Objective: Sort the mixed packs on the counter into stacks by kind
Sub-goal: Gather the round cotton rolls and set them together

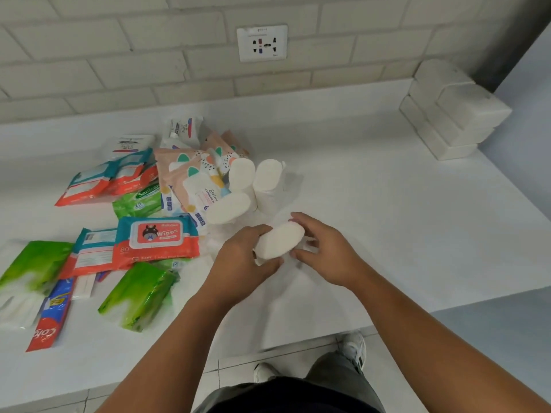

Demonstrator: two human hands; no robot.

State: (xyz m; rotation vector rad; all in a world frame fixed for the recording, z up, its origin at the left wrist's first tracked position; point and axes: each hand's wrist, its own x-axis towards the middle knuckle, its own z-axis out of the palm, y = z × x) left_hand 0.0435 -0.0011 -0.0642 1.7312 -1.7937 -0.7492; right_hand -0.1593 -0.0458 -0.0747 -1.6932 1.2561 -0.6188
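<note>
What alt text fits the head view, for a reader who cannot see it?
The left hand and right hand grip the ends of a white oval pack at a white counter. Colourful wipe packs lie mixed to the left; plain white blocks are stacked at far right.

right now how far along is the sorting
Early. Done: one white stack stands at the back right. In hand: the left hand and right hand grip a white pack. Left: a few more white packs and the mixed pile of wipes, green and pink packs, all unsorted.
</note>
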